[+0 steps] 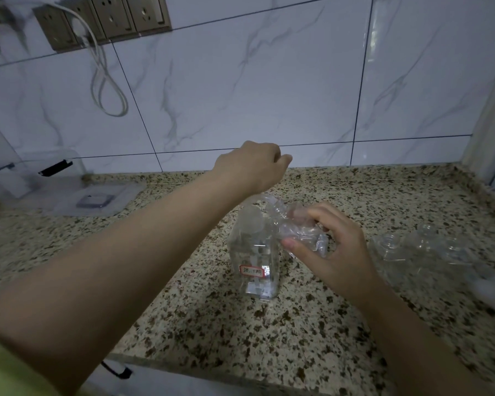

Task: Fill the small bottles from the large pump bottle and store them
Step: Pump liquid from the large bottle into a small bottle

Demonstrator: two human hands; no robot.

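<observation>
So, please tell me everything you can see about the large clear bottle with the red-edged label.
The large bottle is square, clear plastic, standing upright on the speckled counter. A white label with a red border sits low on its front. The left hand hovers over its top, hiding it. The right hand holds a small bottle against its shoulder.

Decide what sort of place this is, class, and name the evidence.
Probably a home kitchen or utility counter: a speckled granite countertop, marble-look wall tiles, and wall sockets with a white cable plugged in.
</observation>
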